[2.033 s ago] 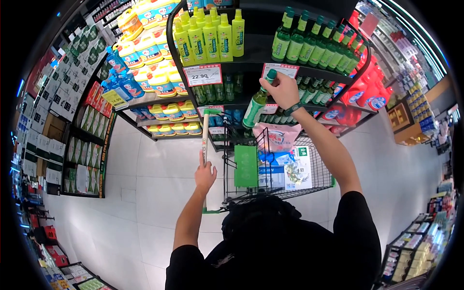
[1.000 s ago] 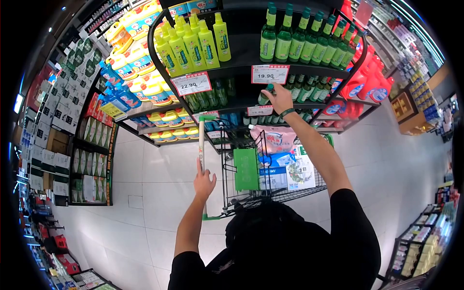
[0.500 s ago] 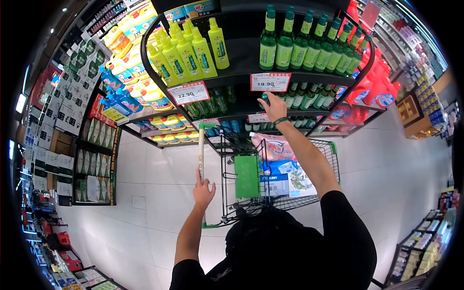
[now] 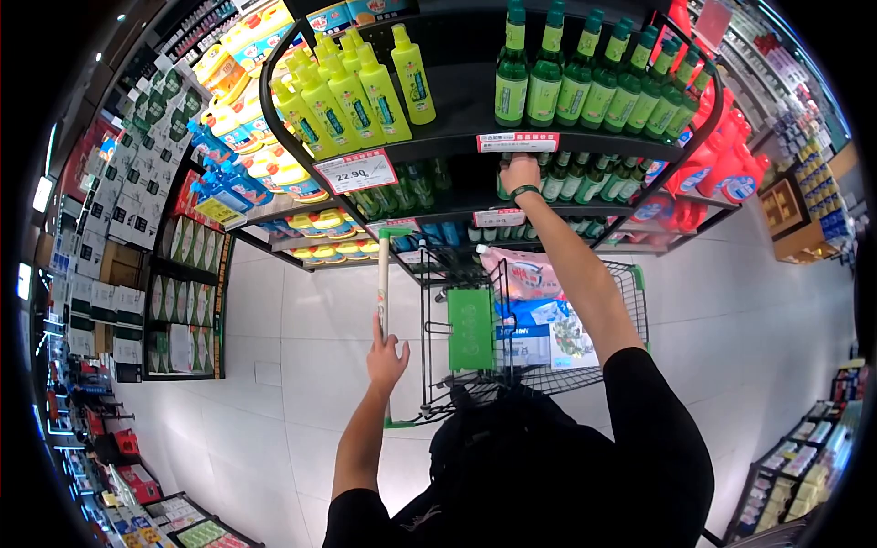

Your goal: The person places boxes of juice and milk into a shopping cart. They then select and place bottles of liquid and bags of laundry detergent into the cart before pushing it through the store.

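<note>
My left hand [image 4: 387, 363] rests on the pale handle [image 4: 383, 274] of a shopping cart, its index finger stretched along the bar and the other fingers curled. Reaching forward to the middle shelf, my right hand [image 4: 521, 172] is closed around a green glass bottle [image 4: 503, 186], mostly hidden by the hand and the shelf above. Several similar green bottles [image 4: 574, 180] stand right of it. In the cart [image 4: 621, 292] lie a pink bag [image 4: 523, 274] and a blue-and-white package [image 4: 539, 342]; a green panel [image 4: 470, 329] is at its handle end.
Above, the upper shelf [image 4: 448, 110] carries yellow-green spray bottles [image 4: 352, 102] and a row of green bottles [image 4: 585, 91]. Price tags [image 4: 356, 172] hang along its edge. Red jugs [image 4: 731, 155] stand to the right, yellow jugs [image 4: 265, 128] to the left. A black box rack [image 4: 183, 301] rises from the floor.
My right hand has moved slightly up and right, deeper under the upper shelf, with the bottle's top now less visible. My left hand stays on the cart handle. The view has shifted slightly.
</note>
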`<state>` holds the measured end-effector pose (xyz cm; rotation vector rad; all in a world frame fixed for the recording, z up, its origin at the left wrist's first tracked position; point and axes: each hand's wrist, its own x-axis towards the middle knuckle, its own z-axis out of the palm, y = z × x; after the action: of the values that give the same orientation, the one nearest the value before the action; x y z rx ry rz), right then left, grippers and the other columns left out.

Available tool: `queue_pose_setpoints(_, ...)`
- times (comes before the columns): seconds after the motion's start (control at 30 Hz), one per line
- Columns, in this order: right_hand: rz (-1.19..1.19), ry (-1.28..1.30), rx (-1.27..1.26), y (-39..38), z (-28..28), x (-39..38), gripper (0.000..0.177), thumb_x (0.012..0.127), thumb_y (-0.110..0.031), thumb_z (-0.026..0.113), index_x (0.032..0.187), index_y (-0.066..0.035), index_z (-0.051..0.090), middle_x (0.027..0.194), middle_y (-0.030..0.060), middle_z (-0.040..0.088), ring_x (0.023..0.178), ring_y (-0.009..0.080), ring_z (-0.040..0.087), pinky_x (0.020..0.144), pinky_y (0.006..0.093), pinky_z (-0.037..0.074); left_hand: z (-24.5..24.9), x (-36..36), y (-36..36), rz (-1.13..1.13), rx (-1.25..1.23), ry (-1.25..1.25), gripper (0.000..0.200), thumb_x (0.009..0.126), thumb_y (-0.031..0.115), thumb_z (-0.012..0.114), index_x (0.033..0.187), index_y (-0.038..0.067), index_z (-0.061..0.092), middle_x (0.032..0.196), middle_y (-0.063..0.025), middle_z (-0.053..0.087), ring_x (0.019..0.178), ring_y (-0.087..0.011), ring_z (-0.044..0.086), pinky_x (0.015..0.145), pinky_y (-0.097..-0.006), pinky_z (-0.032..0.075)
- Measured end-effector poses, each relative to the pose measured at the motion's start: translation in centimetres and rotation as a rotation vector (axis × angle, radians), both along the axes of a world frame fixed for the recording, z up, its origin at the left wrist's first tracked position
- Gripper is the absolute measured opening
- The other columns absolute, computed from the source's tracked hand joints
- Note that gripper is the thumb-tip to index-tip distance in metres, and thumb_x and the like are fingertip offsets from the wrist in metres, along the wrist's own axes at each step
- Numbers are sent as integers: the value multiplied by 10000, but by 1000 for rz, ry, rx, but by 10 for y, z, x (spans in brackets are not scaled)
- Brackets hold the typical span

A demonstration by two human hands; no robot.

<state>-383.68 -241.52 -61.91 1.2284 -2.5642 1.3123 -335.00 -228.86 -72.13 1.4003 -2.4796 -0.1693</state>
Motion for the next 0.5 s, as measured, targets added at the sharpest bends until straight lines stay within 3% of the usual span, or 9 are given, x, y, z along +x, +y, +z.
queue_pose_setpoints(0.07,5,-2,38,4,2,-2,200,850,-145,686,1026,-51,674,995,222,706,955,437,665,832,511,538,0,0,-1,3,5,-18,207,850,255,726,827,77,624,1639,-184,251,830,-367,713,669,-426,571)
queue_pose_setpoints(0.2,11,-38,-25,7,1,-7,188,852,-146,694,1014,-53,676,982,225,704,952,439,665,828,513,538,1,-1,-1,-6,3,-2,208,851,253,727,828,75,623,1640,-182,250,780,-369,706,656,-427,566)
queue_pose_setpoints(0.5,84,-95,-84,49,5,9,309,851,-224,754,1058,-9,675,970,259,699,939,471,650,831,520,532,0,0,0,-10,2,-34,219,856,261,713,833,63,622,1638,-192,248,777,-339,700,630,-424,560)
